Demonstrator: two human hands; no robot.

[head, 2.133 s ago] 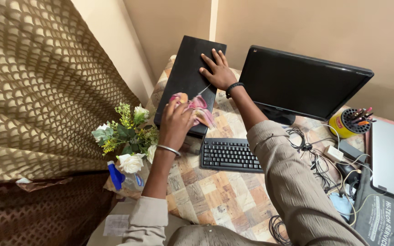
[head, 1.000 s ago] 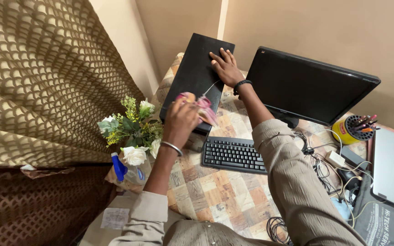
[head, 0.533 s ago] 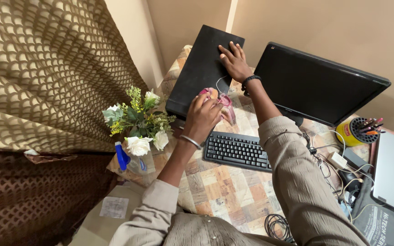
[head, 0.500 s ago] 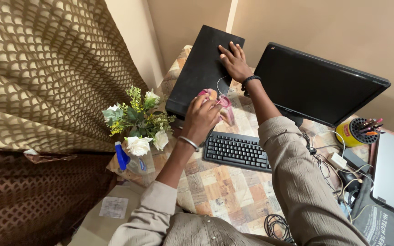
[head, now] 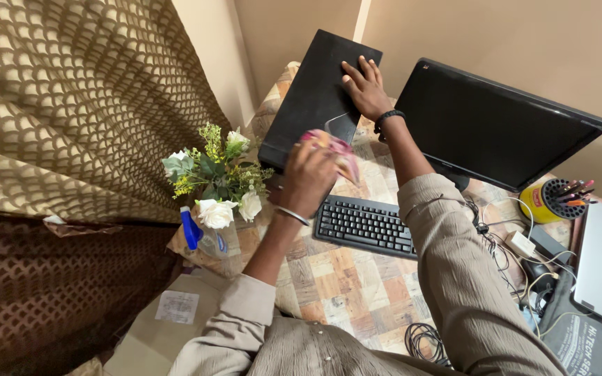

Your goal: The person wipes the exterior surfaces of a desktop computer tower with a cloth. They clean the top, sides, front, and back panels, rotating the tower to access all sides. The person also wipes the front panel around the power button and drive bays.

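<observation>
Lying flat, black case (head: pixel 315 97) long axis pointing away

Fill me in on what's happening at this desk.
A person is at a desk covered with a checked cloth. Their left hand presses a pink cloth against the near end of a black computer case lying on its side, while the right hand rests flat on top of it. A monitor, keyboard and flowers sit nearby.

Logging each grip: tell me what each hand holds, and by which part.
Left hand grips a bunched pink cloth around its middle. Right hand holds nothing, resting flat on the black case.
</observation>
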